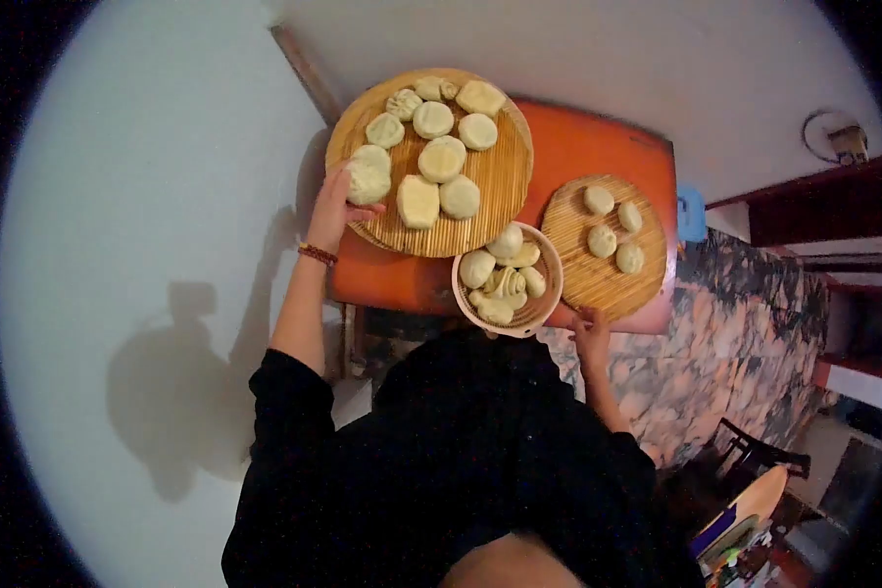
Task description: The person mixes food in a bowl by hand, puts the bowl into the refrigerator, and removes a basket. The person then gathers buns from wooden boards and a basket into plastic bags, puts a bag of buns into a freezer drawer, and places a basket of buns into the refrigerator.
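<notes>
At the left edge of the large round slatted board [505,191], my left hand [335,208] has its fingers and thumb around a pale bun [369,174]. Other round and squarish buns lie on this board. My right hand [590,339] pinches the near rim of the smaller round slatted board [570,257], which carries several small buns [628,258]; its fingertips are small and partly hidden. Between the boards, near my body, a pink-white basket [556,279] holds several buns, one of them with a twisted shape [506,283].
Both boards rest on an orange-red table [598,142] against the wall. A wooden post [304,71] leans by the corner at the left. A light-blue plastic object [692,213] is just past the right edge. A dark chair [755,451] stands on the patterned floor.
</notes>
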Demonstrator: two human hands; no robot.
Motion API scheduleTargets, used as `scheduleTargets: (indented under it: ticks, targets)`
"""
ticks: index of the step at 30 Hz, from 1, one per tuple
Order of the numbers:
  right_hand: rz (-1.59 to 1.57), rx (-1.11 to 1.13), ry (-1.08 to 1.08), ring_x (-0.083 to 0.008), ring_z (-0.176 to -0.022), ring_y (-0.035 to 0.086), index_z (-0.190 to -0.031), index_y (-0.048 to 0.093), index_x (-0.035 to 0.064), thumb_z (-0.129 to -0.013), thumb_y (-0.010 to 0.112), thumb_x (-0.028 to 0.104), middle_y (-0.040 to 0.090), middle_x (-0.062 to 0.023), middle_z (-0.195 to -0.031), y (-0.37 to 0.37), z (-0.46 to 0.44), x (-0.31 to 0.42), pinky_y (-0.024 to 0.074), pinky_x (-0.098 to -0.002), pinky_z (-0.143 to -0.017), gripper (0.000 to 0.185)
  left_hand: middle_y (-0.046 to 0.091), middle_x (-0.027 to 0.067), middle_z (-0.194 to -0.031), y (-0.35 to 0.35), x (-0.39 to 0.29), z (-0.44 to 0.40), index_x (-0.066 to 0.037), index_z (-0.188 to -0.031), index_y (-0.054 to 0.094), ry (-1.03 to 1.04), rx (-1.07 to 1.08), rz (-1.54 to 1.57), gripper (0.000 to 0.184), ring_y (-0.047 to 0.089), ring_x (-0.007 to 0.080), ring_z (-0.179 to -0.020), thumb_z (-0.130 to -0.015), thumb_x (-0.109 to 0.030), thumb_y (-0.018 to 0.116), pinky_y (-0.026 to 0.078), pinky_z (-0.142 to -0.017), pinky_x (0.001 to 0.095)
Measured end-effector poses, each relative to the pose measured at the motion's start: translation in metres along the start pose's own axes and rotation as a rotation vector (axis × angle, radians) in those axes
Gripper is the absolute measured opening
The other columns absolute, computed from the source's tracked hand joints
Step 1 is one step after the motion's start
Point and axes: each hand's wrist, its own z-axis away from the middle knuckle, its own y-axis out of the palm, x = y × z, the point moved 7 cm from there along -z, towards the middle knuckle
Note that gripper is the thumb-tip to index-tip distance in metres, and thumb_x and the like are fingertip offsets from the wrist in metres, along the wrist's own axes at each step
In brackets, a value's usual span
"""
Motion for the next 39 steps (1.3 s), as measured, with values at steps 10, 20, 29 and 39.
scheduleTargets:
  ticks: [10,20,29,39]
  targets:
    - [-0.072,0.039,-0.13,-0.0192,-0.078,0.067,-0.111,0.057,-0.0033,-0.088,0.06,0.007,0.065,-0.0135,-0.099,0.049,-0.015,0.015,0.0556,-0.0291,-0.056,0.025,0.063,0.0163,-0.098,0.177,0.156,0.078,-0.002,-0.119,0.045,-0.204,0.587,-0.485,0.04,0.068,0.0194,-0.066,-0.1,-0.036,0.039,0.053,-0.053,0.0295]
    - [0.005,-0.009,0.052,-0.0174,-0.076,0.066,-0.109,0.059,-0.0015,-0.086,0.065,0.014,0.067,-0.0113,-0.091,0.048,0.003,-0.041,0.0541,-0.0277,-0.058,0.028,0.062,0.0176,-0.104,0.249,0.17,0.077,-0.004,-0.123,0.047,0.248,0.588,-1.078,0.039,0.064,0.0357,-0.085,-0.093,-0.028,0.051,0.052,-0.072,0.0457]
    - [-0.356,0.177,0.406,-0.0173,-0.069,0.064,-0.12,0.055,0.0024,-0.084,0.062,0.015,0.066,-0.0098,-0.093,0.094,0.008,-0.03,0.0507,-0.0273,-0.049,0.039,0.064,0.01,-0.086,0.156,0.157,0.099,-0.006,-0.122,0.049,0.227,0.4,-0.847,0.036,0.066,0.0278,-0.075,-0.088,-0.01,0.057,0.053,-0.067,0.0387]
    - [-0.572,0.132,0.439,-0.0124,-0.047,0.048,-0.108,0.06,0.006,-0.08,0.058,0.009,0.056,-0.0035,-0.066,0.08,0.033,-0.006,0.0352,-0.0255,-0.038,0.029,0.065,0.0074,-0.095,0.084,0.209,0.126,-0.003,-0.123,0.049,-0.359,0.19,-0.395,0.036,0.065,0.0141,-0.067,-0.09,-0.008,0.062,0.052,-0.057,0.0247]
